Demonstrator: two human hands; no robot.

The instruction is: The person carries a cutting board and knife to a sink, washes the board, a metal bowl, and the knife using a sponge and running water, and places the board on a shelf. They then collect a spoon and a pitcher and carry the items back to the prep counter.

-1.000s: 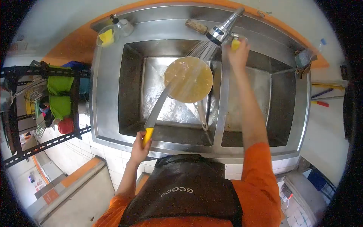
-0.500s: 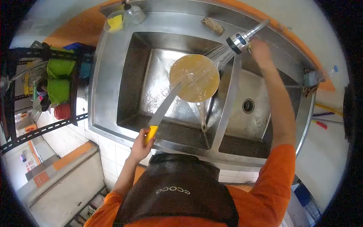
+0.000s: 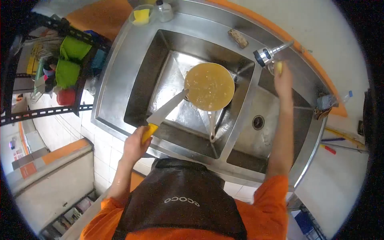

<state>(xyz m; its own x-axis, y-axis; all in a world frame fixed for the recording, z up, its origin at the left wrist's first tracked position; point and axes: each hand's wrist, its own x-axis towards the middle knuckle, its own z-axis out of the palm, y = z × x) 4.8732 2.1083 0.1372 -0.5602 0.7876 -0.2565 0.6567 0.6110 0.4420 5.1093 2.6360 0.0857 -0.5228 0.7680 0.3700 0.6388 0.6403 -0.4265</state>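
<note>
My left hand (image 3: 135,145) grips a large knife by its yellow handle (image 3: 149,133). The broad blade (image 3: 166,110) slants up over the left sink basin, its tip by the rim of a pan (image 3: 210,87). Cloudy yellowish liquid with bubbles fills the pan, and its handle (image 3: 212,127) points toward me. Just below the spray faucet head (image 3: 264,57), my right hand (image 3: 283,82) is closed and slightly blurred. A small yellow thing (image 3: 279,67) shows at its fingertips; I cannot make out what it is. No water runs from the faucet.
The right basin (image 3: 252,138) has a drain. Along the back ledge are a brown-white block (image 3: 238,38), a clear bottle (image 3: 164,12) and a tub with a yellow sponge (image 3: 141,16). A crumpled plastic bottle (image 3: 327,101) lies at the right corner. A black rack (image 3: 48,114) stands left.
The water spray has stopped. My right hand has drawn back from the faucet head toward me. My left hand has pulled the knife back, so its tip left the pan's middle. The view has turned slightly.
</note>
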